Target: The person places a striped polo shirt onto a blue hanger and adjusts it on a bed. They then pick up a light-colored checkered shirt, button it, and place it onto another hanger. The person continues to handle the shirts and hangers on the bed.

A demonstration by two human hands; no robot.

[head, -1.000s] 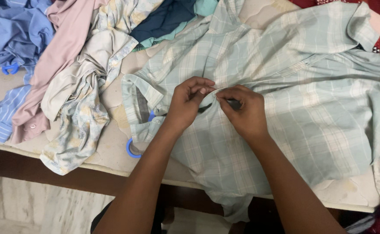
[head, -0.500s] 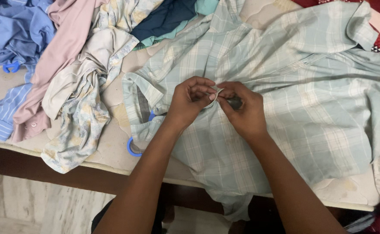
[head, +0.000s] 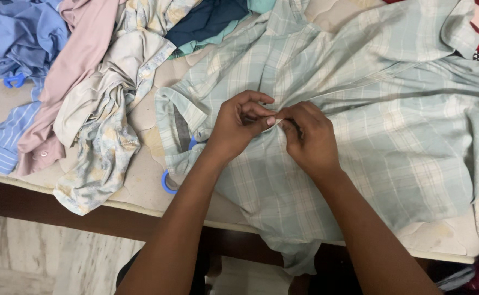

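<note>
The left hand (head: 238,128) and right hand (head: 307,139) meet fingertip to fingertip, both pinched shut on a small fold of the pale green plaid shirt (head: 381,125). The shirt lies rumpled and spread across the mattress (head: 141,180). Its collar points left toward a blue hanger hook (head: 165,183), and its long axis runs left to right.

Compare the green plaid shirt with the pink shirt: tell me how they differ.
The green plaid shirt is checked; the pink shirt is plain. The plaid one lies spread across the mattress on a blue hanger, with the left hand and right hand pinching its front; the pink one lies bunched in the pile, untouched. The plaid one hangs over the near edge; the pink one does not. Both are wrinkled.
</note>
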